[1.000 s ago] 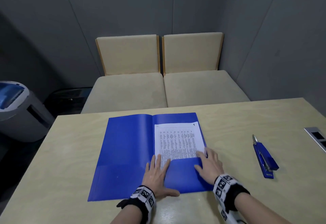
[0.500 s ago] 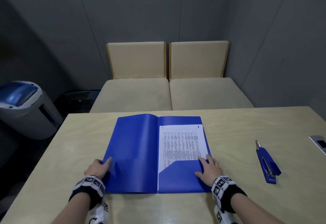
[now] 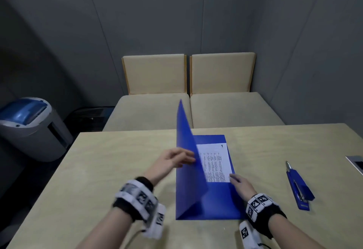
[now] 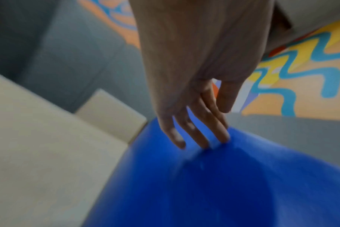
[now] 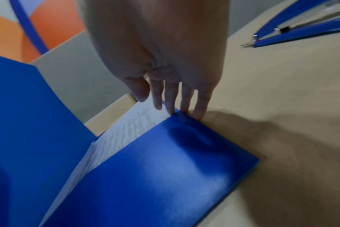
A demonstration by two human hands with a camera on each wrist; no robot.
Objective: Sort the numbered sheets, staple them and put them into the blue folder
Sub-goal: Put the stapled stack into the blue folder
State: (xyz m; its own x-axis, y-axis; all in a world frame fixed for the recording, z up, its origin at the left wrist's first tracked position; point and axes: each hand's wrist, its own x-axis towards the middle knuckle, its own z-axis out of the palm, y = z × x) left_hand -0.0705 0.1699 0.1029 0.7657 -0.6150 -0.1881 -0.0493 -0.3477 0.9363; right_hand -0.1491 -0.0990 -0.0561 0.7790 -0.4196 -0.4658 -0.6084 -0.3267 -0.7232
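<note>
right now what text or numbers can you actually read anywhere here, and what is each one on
"1": printed at the top right corner of the top sheet tucked in the blue folder.
Rows of small print on that sheet: too small and blurred to read, in the head and right wrist views alike.
Black and white square markers on both wristbands: patterns, no readable words.
Blue stapler: no legible brand.

A printed "1" stood in the top right corner of the white sheet (image 3: pixel 214 162) that lay inside the open blue folder (image 3: pixel 218 203). Below it ran columns and lines of small print, too fine to read. The wristbands (image 3: pixel 259 206) carried black-and-white square marker patterns, with no letters that could be made out.
</note>
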